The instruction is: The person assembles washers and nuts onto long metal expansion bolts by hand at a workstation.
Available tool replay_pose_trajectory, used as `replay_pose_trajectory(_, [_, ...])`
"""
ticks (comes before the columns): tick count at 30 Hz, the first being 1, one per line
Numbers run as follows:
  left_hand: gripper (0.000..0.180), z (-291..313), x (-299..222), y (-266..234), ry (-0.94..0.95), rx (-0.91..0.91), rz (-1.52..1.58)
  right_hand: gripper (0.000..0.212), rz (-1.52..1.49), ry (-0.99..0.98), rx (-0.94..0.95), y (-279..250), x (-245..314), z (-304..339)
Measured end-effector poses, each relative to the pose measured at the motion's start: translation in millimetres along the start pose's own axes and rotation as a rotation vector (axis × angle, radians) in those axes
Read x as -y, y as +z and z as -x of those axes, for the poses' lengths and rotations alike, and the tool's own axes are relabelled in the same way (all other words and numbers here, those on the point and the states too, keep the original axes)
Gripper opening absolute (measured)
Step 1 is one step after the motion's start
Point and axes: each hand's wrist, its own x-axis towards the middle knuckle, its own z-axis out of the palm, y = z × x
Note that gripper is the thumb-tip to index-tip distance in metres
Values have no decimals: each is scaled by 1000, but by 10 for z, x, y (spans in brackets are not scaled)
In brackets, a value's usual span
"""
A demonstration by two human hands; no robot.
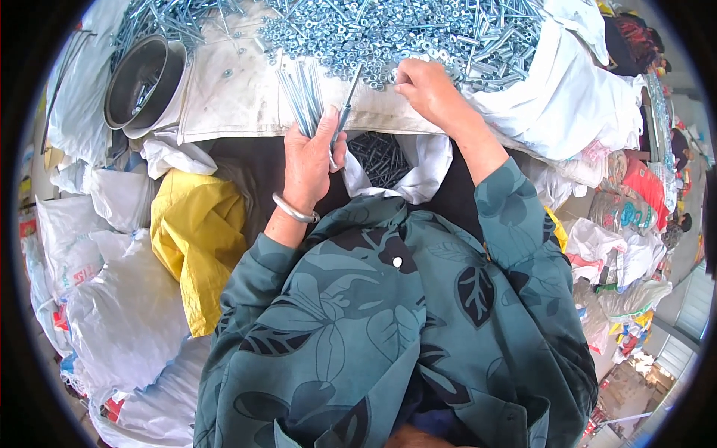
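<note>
My left hand (308, 160) is closed round a bundle of long thin silvery bolts (301, 93), their ends fanned upward. One more bolt (353, 88), with a sleeve-like thicker part low on its shaft, stands apart between the thumb and fingers of that hand. My right hand (429, 88) is pinched at the near edge of a heap of small nuts and washers (358, 33). What its fingertips hold is hidden.
Loose bolts (508, 48) lie at the heap's right. A dark metal bowl (119, 89) with a few metal pieces stands at left on the cloth-covered table (224, 112). Below the edge, a white bag (429, 168) holds dark bolts. Yellow (198, 239) and white sacks (127, 313) crowd my left.
</note>
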Motion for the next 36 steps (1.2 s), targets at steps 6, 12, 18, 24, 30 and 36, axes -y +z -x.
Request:
replay_pose_trajectory(6, [28, 6, 25, 13, -26, -7, -22, 12, -243, -222, -36, 312, 32, -147])
replay_pose_trajectory(12, [28, -27, -10, -40, -9, -20, -30, 13, -85, -134, 6, 230, -41, -65])
replay_pose_trajectory(18, [27, -26, 6, -9, -17, -8, -8, 16, -282, -5, 108, 10, -33, -38])
replay_pose_trajectory(24, [27, -20, 16, 12, -30, 7, -18, 18, -443, 89, 160, 80, -47, -79])
replay_pose_trajectory(30, [27, -12, 15, 15, -33, 1, -33, 12, 12, -72, -2, 218, -16, -113])
replay_pose_trajectory(36, [27, -5, 48, -14, -52, 6, -97, 11, 31, -153, -52, 208, -14, -67])
